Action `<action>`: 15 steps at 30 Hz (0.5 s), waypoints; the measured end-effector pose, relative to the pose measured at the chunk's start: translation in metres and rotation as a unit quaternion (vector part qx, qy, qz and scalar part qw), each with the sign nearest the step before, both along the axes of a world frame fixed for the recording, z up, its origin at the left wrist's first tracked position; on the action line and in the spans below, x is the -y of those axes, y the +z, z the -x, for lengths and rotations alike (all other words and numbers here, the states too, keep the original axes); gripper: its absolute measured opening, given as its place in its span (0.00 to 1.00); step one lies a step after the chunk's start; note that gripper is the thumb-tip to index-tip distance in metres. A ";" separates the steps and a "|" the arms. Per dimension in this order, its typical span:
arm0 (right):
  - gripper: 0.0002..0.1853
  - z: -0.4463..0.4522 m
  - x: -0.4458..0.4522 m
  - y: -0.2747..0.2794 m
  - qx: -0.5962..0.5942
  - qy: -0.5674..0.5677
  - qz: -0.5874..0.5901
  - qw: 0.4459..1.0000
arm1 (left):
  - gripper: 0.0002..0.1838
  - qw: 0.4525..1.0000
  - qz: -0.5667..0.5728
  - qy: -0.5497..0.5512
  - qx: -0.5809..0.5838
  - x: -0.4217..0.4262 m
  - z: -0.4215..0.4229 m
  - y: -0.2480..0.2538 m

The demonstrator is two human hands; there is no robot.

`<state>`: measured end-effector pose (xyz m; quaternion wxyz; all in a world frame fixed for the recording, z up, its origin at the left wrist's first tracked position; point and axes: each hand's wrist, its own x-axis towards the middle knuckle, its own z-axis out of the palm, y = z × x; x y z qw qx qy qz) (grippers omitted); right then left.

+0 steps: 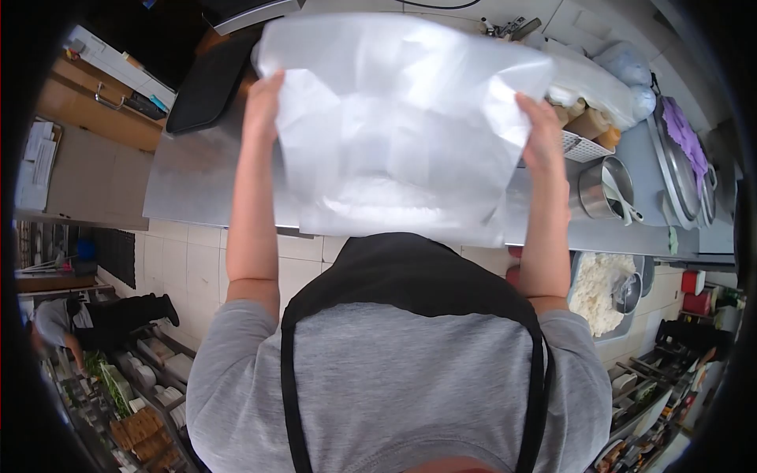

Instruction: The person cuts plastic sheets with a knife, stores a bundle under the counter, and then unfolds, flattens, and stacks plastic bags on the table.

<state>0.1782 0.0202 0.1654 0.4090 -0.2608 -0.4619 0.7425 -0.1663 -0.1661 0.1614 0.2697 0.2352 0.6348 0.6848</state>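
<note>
A large translucent plastic bag (394, 118) is spread out in front of me over the metal counter. My left hand (265, 104) grips its left side near the upper corner, fingers closed on the film. On the opposite side my right hand (541, 130) pinches the bag's edge, with some fingertips hidden by the plastic. The film looks creased, and a brighter white band runs along its lower part. Whether anything lies inside cannot be made out.
A black tray (206, 83) lies on the metal counter (197, 181) at left. At right stand a white basket (582, 147) of bottles, a steel pot (599, 189) and large round lids (684, 169). Below is a tub (603, 292) of pale crumbly food. Another person (102, 319) works at far left.
</note>
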 end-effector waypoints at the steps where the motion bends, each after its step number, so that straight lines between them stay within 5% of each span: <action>1: 0.13 -0.010 -0.005 0.002 0.014 -0.005 -0.019 1.000 | 0.17 1.000 -0.005 -0.011 0.014 0.010 0.012 -0.002; 9: 0.14 -0.052 -0.033 -0.011 0.094 0.026 0.011 0.995 | 0.20 0.982 0.055 -0.115 0.138 0.049 0.039 -0.039; 15: 0.15 -0.041 -0.074 -0.142 0.296 0.010 0.013 0.955 | 0.18 0.946 0.204 -0.173 0.182 0.006 0.055 -0.147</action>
